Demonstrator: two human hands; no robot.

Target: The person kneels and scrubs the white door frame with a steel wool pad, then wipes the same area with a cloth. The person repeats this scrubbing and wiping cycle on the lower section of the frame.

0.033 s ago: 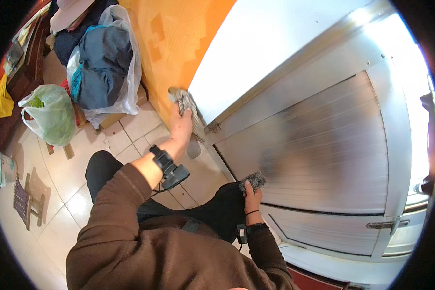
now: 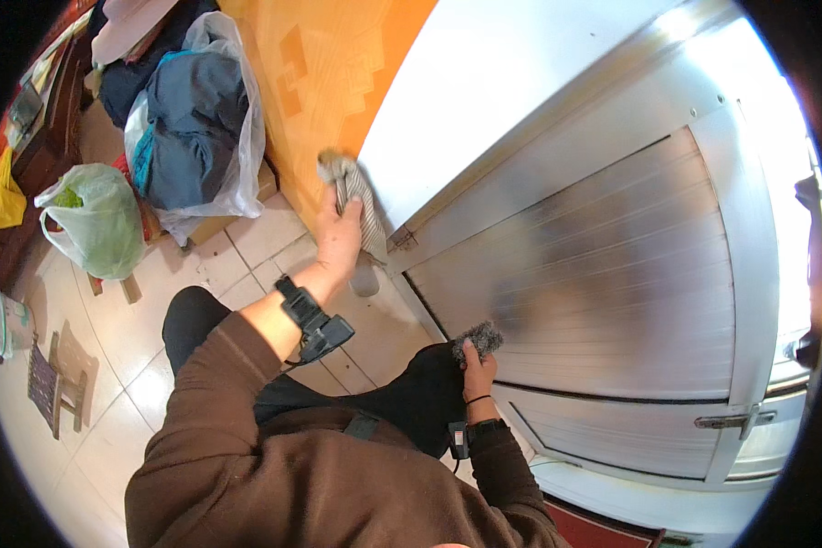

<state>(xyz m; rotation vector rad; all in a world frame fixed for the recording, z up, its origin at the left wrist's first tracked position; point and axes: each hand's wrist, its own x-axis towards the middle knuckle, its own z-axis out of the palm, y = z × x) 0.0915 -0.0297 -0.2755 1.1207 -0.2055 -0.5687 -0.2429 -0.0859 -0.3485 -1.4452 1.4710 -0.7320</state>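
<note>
My left hand (image 2: 340,236) grips a striped grey-and-white cloth (image 2: 367,215) at the lower end of the orange wood-patterned panel (image 2: 338,82), where it meets a white panel (image 2: 484,91). Part of the cloth bunches up beyond my fingers. My right hand (image 2: 478,373) is closed around a grey, curly scouring pad (image 2: 479,340), held beside my right knee. Right by the pad is a ribbed, silvery door panel (image 2: 612,301) with darker smudges across it. Whether the pad touches the panel I cannot tell.
Clothes fill a clear plastic bag (image 2: 196,128) at the far left. Nearer stands a pale bag with something green (image 2: 100,224). A small stool (image 2: 55,388) and a white tub (image 2: 11,324) are on the tiled floor (image 2: 155,384). The door has a metal handle (image 2: 735,421).
My left hand and the cloth have shifted very slightly away from me along the panel. My right hand keeps the scouring pad in nearly the same place.
</note>
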